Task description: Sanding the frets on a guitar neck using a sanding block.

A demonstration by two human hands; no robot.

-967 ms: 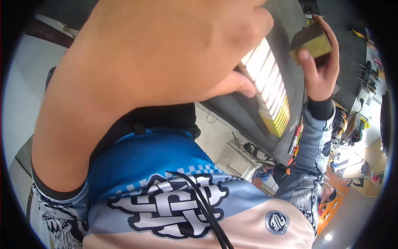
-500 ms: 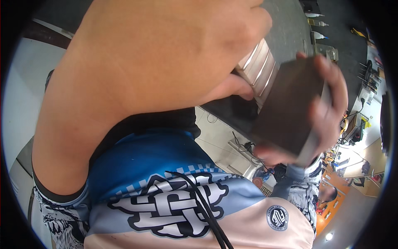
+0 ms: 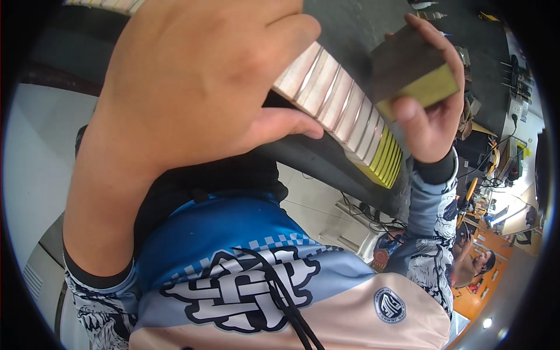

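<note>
My left hand [image 3: 204, 87] grips a guitar neck [image 3: 318, 93] of pale wood with metal frets, fingers over its top and thumb along its near edge. The neck's right end [image 3: 382, 166] is covered in bright yellow. My right hand [image 3: 431, 125] holds a block [image 3: 408, 58], dark on top with an olive-yellow side, just right of the fretboard; whether it touches the neck I cannot tell.
A dark bench [image 3: 338, 41] lies under the neck, with small bottles [image 3: 426, 14] at the back. Cables [image 3: 373, 221] hang near a white cabinet below. At the right are cluttered shelves and another person [image 3: 478, 262].
My left hand has shifted left. My right hand swept the block low over the fretboard half a second ago and has since moved up and rightward, uncovering the neck's yellow end again.
</note>
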